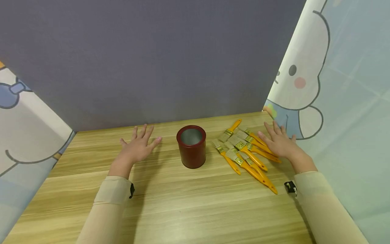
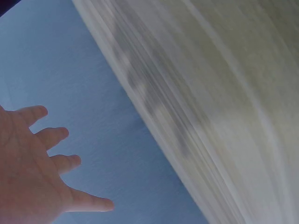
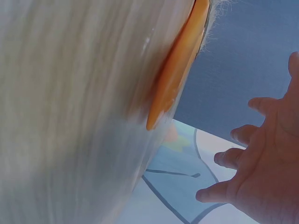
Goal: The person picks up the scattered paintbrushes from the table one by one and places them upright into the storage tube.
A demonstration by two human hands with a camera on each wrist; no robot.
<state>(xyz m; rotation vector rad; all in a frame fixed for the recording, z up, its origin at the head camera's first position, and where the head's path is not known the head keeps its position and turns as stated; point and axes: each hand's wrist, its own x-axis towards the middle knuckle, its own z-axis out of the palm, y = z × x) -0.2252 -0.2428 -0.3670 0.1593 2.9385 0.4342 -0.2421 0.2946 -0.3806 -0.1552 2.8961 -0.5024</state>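
My left hand (image 1: 137, 147) spreads its fingers over the left side of the table, holding nothing; the left wrist view shows the same spread palm (image 2: 28, 163). To its right stands a dark red can (image 1: 193, 152), upright, its open top showing a grey inside. Several flat paintbrushes (image 1: 250, 156) with orange handles and pale bristles lie in an overlapping pile right of the can. My right hand (image 1: 280, 142), fingers spread and holding nothing, is just right of the pile and overlaps some handle ends in the head view. An orange brush handle (image 3: 180, 60) shows in the right wrist view.
The wood-grain table (image 1: 170, 206) runs back to a grey-purple panel (image 1: 170, 61). Cloth with cartoon figures hangs on the left (image 1: 27, 135) and on the right (image 1: 350, 101), close beside my right arm. Black straps show at both cuffs.
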